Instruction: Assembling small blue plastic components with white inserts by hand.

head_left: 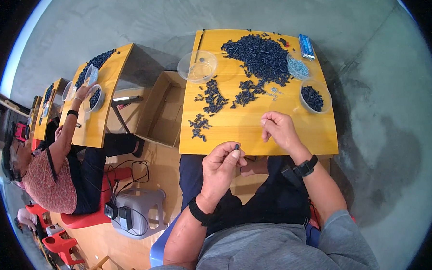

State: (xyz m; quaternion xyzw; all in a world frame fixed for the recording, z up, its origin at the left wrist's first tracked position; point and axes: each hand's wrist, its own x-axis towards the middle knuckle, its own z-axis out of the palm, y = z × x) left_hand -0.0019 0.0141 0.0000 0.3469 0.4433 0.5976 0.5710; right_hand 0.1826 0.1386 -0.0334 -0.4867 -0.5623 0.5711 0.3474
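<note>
left hand (220, 166) pinches a small dark piece (237, 146) between thumb and forefinger, just off the near edge of the yellow desk (254, 128). right hand (278, 127) hovers over the desk, fingers curled closed; whether it holds anything cannot be told. a heap of dark pieces (258, 56) lies farther back.

Bare table front (254, 133); dark parts heap (258, 56) blocks beyond.

The table (254, 128) is yellow-orange wood, strewn with a heap of dark blue-black small parts (258, 56), and the small part (237, 146) pinched in the left hand (221, 169) is the same dark colour. One clear bowl (298, 67) holds pale grey-blue bits beside a blue packet (306, 46). The floor (379, 128) is mottled grey-green, the cardboard box (164, 110) tan.
</note>
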